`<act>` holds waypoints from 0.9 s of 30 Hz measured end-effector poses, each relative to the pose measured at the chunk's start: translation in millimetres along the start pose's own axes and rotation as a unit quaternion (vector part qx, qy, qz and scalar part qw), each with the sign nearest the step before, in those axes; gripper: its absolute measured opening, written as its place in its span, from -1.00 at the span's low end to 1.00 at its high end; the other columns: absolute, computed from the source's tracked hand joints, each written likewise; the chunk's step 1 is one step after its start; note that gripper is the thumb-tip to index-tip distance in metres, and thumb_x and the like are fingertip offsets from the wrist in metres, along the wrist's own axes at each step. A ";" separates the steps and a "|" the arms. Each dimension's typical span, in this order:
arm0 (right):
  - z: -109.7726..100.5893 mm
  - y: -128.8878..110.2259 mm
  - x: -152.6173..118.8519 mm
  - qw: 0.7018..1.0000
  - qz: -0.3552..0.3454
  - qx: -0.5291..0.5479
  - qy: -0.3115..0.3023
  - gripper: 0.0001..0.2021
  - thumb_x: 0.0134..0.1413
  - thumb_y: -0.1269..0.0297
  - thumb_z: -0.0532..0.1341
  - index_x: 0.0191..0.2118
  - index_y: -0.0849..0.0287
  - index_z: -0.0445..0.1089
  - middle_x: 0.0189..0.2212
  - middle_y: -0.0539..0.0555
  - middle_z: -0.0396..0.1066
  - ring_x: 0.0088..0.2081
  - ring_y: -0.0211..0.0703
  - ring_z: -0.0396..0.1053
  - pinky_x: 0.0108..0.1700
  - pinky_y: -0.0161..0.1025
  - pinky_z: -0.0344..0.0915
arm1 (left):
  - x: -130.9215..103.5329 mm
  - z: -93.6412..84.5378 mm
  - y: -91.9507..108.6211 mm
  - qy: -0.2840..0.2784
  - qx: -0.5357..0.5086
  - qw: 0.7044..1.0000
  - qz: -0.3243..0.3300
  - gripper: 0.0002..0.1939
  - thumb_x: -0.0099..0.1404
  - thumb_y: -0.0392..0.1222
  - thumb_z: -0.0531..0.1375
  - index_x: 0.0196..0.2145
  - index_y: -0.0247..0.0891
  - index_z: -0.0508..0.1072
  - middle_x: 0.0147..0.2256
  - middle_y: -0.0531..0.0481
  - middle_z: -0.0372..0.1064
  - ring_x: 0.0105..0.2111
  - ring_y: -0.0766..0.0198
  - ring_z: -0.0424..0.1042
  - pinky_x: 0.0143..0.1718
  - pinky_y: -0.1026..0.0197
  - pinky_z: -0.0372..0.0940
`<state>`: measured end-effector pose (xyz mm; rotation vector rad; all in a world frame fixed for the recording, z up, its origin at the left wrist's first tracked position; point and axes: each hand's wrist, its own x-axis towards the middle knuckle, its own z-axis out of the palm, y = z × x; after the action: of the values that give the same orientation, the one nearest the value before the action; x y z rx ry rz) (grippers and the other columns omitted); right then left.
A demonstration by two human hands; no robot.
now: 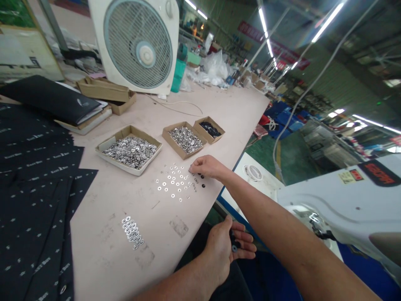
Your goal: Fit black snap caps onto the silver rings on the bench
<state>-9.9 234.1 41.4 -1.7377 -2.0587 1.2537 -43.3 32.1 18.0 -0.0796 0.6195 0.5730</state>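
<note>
My right hand [206, 166] reaches over the table, its fingers pinched at the edge of the scattered silver rings [173, 182]; what is between the fingertips is too small to make out. Several dark pieces [203, 185] lie just below it. Palm up beyond the table edge, my left hand [224, 246] cups small black discs [234, 242] in its half-curled fingers. Behind the scattered rings stand a wide tray of silver rings [133, 150], a box of silver parts [186, 139] and a smaller box of black parts [210, 128]. Grouped silver rings [132, 230] lie nearer on the table.
Dark printed fabric [34, 200] covers the left side of the table [103, 200]. At the back are a box fan [140, 46], a black folder [50, 98] and a cardboard box [117, 104]. A white machine [347, 200] stands at the right.
</note>
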 end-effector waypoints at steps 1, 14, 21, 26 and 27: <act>0.6 0.2 0.3 1.000 0.003 0.008 0.005 -0.82 -0.14 0.22 0.39 -0.43 0.23 0.48 -0.51 0.03 0.45 -0.47 -0.25 0.34 -0.42 -0.32 0.25 | -0.2 0.0 -0.2 -0.001 -0.001 1.000 0.001 -0.50 0.49 0.01 -0.15 -0.17 -0.51 0.37 -0.41 -0.21 0.41 -0.51 0.14 0.45 -0.46 0.15 0.39; -10.1 7.2 -18.9 0.995 -0.041 0.045 0.073 -0.77 -0.02 0.12 0.33 -0.34 0.20 0.55 -0.42 0.04 0.50 -0.38 -0.23 0.37 -0.28 -0.28 0.26 | -5.8 0.9 8.7 0.005 -0.013 1.000 0.014 -0.53 0.49 0.02 -0.10 -0.19 -0.49 0.36 -0.41 -0.21 0.42 -0.49 0.13 0.47 -0.46 0.16 0.41; -20.1 12.7 -85.0 0.984 -0.087 0.086 0.129 -0.74 0.04 0.10 0.31 -0.31 0.23 0.53 -0.46 0.01 0.45 -0.41 -0.25 0.31 -0.32 -0.28 0.23 | -9.9 -0.1 13.7 0.002 -0.005 0.999 0.045 -0.48 0.48 0.06 -0.09 -0.21 -0.49 0.40 -0.38 -0.25 0.43 -0.47 0.11 0.48 -0.44 0.15 0.43; -10.2 14.9 -157.6 0.990 -0.102 -0.018 0.092 -0.91 0.07 0.28 0.32 -0.33 0.18 0.54 -0.39 0.02 0.46 -0.36 -0.23 0.36 -0.28 -0.29 0.27 | -8.5 -2.2 13.6 -0.003 -0.006 0.998 0.060 -0.42 0.47 0.13 -0.11 -0.23 -0.48 0.42 -0.38 -0.28 0.43 -0.44 0.06 0.49 -0.42 0.12 0.45; -7.9 17.2 -169.2 0.990 -0.115 -0.037 0.080 -0.93 0.07 0.31 0.32 -0.33 0.17 0.54 -0.38 0.02 0.45 -0.34 -0.23 0.37 -0.26 -0.28 0.28 | -8.0 -2.7 13.3 -0.007 -0.009 0.998 0.062 -0.41 0.47 0.14 -0.12 -0.23 -0.47 0.43 -0.39 -0.26 0.42 -0.43 0.07 0.48 -0.42 0.11 0.45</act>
<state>59.4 89.1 97.7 -1.5207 -2.1606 0.9526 -57.1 38.8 21.7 -0.0534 0.6089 0.6988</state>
